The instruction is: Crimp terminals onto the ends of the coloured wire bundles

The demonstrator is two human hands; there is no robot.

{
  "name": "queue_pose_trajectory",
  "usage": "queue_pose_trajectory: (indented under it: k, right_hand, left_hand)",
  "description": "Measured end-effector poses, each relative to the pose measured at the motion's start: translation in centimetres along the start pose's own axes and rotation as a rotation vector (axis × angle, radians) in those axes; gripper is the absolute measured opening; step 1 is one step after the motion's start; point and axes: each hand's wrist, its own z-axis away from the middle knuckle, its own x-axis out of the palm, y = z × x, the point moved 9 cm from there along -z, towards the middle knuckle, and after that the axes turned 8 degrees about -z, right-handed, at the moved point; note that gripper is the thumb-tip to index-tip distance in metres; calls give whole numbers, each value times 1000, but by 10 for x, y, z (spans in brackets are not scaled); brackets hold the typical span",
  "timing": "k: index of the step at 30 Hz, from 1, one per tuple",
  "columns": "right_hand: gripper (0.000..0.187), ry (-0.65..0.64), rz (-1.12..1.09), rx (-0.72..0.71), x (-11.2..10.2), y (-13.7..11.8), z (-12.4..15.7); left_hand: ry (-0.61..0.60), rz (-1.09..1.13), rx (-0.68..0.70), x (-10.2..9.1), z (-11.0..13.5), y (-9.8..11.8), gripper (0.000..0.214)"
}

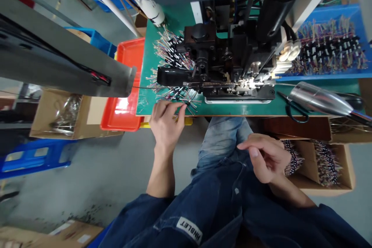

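Observation:
At the front edge of the green worktop (145, 102), my left hand (167, 124) pinches a small bundle of thin wires (190, 102) between thumb and forefinger. A pile of similar wire bundles with black sleeves (174, 56) lies just beyond it, partly under the black machine (229, 54). My right hand (269, 157) hovers over my lap, its thumb against the forefinger and the other fingers curled. Nothing shows in it. A metal guide rail (221, 85) runs along the machine's front, with a bright lit spot at its right part.
A red tray (122, 112) sits left of the worktop, near a grey metal arm (116, 77). On the right are black scissors (295, 110), a silver cone-shaped tool (319, 99), and a blue bin (322, 75) of wire bundles. A cardboard box (345, 166) with more bundles stands below.

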Motion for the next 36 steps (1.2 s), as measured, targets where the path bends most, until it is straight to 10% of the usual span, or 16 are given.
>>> queue_pose_trajectory:
  k: [5, 11, 18, 26, 31, 36]
  right_hand:
    - [26, -118, 12, 34, 12, 8, -3]
    - [24, -209, 94, 445, 22, 84, 25]
    - [34, -399, -88, 673, 75, 134, 60]
    - [49, -350, -62, 463, 69, 119, 28]
    - [55, -349, -286, 671, 53, 125, 57]
    - [48, -206, 7, 504, 39, 125, 51]
  left_hand:
    - [-117, -73, -74, 21, 1, -3, 16]
    - [-398, 615, -440, 43, 43, -9, 35]
    - [-255, 953, -628, 72, 98, 20, 40]
    - [-295, 740, -312, 53, 63, 16, 36]
    - [-294, 702, -182, 43, 65, 11, 38]
    - [-148, 399, -72, 41, 52, 17, 29]
